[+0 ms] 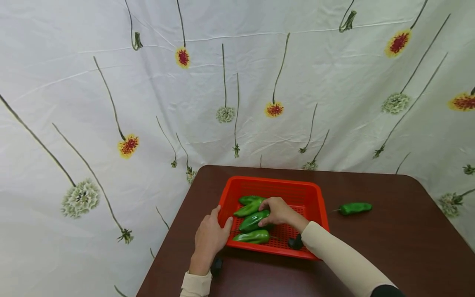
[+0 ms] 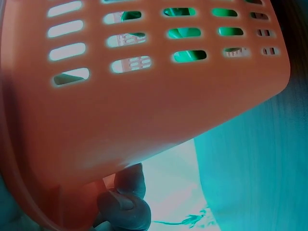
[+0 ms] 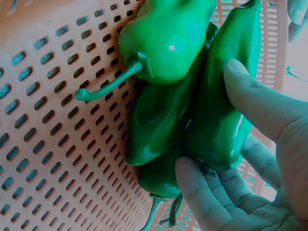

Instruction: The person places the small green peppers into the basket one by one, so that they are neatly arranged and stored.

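Several green peppers lie inside a red plastic basket (image 1: 274, 180) with slotted walls. My left hand (image 1: 211, 233) holds the basket's left end, and in the left wrist view its fingertips (image 2: 126, 208) curl at the rim. Over the basket, my right hand (image 1: 279, 211) grips a glossy green pepper (image 1: 252, 222) by its right end. The right wrist view shows thumb and fingers around that pepper (image 3: 224, 106), close beside other peppers. Nearest the front wall lies a lighter pepper (image 1: 253, 236); another pepper (image 1: 245, 209) lies just behind the held one.
The basket stands on a dark brown table (image 1: 382, 247). One green pepper (image 1: 355, 208) lies on the tabletop to the basket's right. Behind the table hangs a white cloth (image 1: 252, 136) with a flower print. Small black devices (image 1: 216, 266) sit at the wrists.
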The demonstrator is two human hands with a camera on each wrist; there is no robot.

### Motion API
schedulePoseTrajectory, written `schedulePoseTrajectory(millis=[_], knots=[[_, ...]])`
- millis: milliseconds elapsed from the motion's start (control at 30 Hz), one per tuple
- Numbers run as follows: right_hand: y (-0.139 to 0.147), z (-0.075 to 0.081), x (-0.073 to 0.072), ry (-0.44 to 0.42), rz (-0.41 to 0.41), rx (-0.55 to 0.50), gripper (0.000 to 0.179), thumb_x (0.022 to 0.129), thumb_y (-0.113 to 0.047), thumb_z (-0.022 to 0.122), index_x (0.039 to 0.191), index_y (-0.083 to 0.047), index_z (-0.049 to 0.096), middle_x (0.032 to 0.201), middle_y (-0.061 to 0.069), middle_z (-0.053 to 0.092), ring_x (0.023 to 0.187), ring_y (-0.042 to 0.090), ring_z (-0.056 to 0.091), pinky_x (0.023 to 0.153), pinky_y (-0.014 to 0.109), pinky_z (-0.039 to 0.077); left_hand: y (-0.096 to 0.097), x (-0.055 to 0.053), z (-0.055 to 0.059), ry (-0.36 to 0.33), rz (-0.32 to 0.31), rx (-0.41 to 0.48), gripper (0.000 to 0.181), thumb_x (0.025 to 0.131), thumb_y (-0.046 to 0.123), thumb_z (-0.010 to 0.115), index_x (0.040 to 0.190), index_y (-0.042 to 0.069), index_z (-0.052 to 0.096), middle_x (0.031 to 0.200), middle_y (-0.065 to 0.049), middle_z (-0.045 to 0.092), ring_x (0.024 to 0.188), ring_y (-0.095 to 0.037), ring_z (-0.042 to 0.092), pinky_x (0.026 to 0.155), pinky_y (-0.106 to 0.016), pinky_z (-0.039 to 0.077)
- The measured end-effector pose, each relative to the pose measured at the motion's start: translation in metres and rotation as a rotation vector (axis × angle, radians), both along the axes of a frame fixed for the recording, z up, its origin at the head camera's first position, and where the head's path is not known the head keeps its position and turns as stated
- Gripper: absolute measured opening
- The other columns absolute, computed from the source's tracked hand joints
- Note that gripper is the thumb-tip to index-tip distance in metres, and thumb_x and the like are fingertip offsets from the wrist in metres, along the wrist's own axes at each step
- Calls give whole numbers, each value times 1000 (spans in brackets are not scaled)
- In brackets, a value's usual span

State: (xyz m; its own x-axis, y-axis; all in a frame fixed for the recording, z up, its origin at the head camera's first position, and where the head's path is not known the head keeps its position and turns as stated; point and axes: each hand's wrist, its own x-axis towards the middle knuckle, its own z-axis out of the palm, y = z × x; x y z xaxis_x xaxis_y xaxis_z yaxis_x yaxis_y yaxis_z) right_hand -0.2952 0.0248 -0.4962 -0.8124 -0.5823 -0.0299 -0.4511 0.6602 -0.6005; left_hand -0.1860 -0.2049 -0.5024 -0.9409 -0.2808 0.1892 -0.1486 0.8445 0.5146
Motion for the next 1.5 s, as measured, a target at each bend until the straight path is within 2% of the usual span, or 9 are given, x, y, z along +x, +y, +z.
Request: schedulePoseTrajectory(millis=[300,567,767,967,1267,1500], knots=[[2,1,1,-10,12,-13,45,69,-28,93,107,-11,74,112,5,73,108,26,67,94,45,55,0,1,-1,21,-14,-12,65,90,46,68,144,12,54,99,-13,66,77,-24,63,65,-45,56],[3,4,2,13,40,-26,49,69,-28,93,109,-7,74,111,8,74,106,27,67,94,45,55,1,1,0,22,-18,-3,68,91,50,67,145,12,53,100,-13,66,78,-23,63,67,-46,57],[4,9,1,15,25,-43,49,70,-29,92,110,-8,73,111,7,74,104,25,68,92,44,55,1,1,2,20,-26,1,69,91,52,66,145,11,52,100,-13,66,77,-23,62,68,-46,57],[6,11,1,-41,6,-95,49,74,-32,90,113,-9,72,115,7,72,104,24,67,91,41,55,1,0,2,10,-26,-1,70,91,51,66,146,11,51,103,-14,66,80,-25,63,72,-48,58],[7,16,0,-179,-34,-268,48,79,-30,86,119,-7,70,117,8,70,106,24,66,92,39,56,1,2,0,-1,-13,-4,70,91,50,67,147,10,51,105,-15,66,82,-26,64,73,-49,58],[8,27,1,-230,-108,-340,45,80,-30,86,118,-9,71,121,13,69,107,24,65,91,38,56,2,1,1,10,-17,-3,70,91,48,67,146,9,51,105,-16,66,84,-29,64,76,-52,58]])
